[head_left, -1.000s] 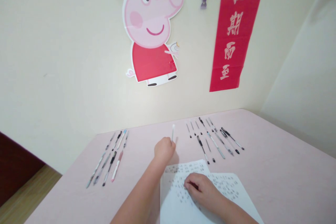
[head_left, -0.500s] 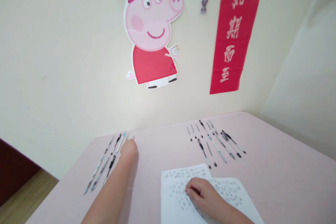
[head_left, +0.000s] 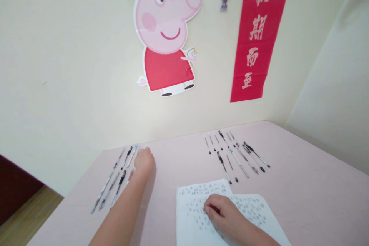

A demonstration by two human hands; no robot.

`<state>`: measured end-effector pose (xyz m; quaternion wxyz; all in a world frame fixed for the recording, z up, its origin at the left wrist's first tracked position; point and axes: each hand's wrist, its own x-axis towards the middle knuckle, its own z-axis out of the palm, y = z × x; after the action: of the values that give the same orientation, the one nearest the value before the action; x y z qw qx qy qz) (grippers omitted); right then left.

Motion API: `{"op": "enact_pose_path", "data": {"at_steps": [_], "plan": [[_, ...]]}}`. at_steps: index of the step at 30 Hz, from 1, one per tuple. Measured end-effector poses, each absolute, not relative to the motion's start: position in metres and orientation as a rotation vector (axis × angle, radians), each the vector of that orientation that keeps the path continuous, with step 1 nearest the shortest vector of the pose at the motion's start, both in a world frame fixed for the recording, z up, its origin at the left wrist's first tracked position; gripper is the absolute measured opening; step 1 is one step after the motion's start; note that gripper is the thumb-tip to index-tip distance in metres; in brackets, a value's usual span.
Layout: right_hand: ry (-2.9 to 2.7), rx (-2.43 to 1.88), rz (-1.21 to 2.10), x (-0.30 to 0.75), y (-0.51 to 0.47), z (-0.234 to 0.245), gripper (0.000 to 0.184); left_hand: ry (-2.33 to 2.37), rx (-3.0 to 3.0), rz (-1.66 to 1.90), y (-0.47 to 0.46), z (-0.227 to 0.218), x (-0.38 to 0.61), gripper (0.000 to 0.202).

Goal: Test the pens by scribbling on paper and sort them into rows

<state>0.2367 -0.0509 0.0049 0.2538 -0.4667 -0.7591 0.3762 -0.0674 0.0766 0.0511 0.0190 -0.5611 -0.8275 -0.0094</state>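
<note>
My left hand [head_left: 144, 160] reaches out to the far end of the left row of pens [head_left: 115, 178] on the pink table [head_left: 302, 200]. Its fingers are curled, knuckles up, and only a pale tip of the white pen shows past them. A pink-and-white pen [head_left: 130, 173] lies just beside my wrist. My right hand [head_left: 221, 209] rests loosely curled on a white sheet of paper [head_left: 190, 215] covered with small pen marks, with nothing visible in it.
A second group of several pens, refills and caps [head_left: 235, 153] lies at the far right of the table. A cream wall with a cartoon pig cut-out [head_left: 167, 34] and a red banner [head_left: 256, 34] stands behind. The table's left edge drops to a wooden floor [head_left: 25, 223].
My left hand has carried the white pen from the table's middle leftwards to the left row of pens and lowered onto it. My right hand stayed on the paper.
</note>
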Motion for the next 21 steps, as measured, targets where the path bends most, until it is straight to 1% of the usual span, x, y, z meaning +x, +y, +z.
{"op": "enact_pose_path", "data": {"at_steps": [8, 13, 21], "plan": [[-2.085, -1.267, 0.998, 0.236, -0.051, 0.004, 0.019, -2.297, -2.172, -0.073, 0.06, 0.042, 0.02, 0.026], [-2.093, -1.261, 0.998, 0.237, -0.051, 0.004, 0.018, -2.207, -2.389, -0.087, 0.062, 0.042, 0.068, 0.028], [-2.105, -1.28, 0.993, 0.237, -0.051, 0.005, 0.02, -2.165, -2.566, -0.091, 0.086, 0.041, 0.128, 0.033]]}}
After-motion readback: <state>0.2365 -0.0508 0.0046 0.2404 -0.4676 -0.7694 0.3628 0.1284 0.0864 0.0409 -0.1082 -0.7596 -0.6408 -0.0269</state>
